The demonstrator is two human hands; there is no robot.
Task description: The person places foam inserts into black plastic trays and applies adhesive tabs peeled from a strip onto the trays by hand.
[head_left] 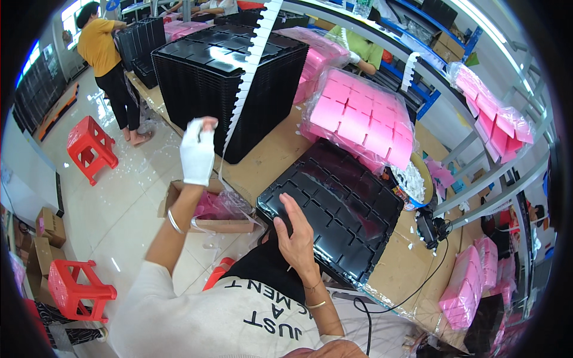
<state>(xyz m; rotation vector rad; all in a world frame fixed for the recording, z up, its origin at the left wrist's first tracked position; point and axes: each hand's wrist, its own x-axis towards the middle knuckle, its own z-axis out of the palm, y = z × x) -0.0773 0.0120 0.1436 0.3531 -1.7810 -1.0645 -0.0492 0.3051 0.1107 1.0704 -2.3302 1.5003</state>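
Observation:
My left hand wears a white glove with bare fingertips and is raised over the front edge of the table. Its fingers are curled closed, with a small dark mark showing at them; what they hold, if anything, I cannot make out. Just right of it hangs a long white strip with a notched edge, its thin end trailing downward. My bare right hand is open, fingers stretched, over the near left edge of a black plastic tray with slotted dividers. Whether it touches the tray I cannot tell.
A tall stack of black trays stands behind. Bagged pink slotted sheets lie beyond the tray, near a tub of white scraps. A cardboard box sits below; red stools stand left. A person in yellow works far left.

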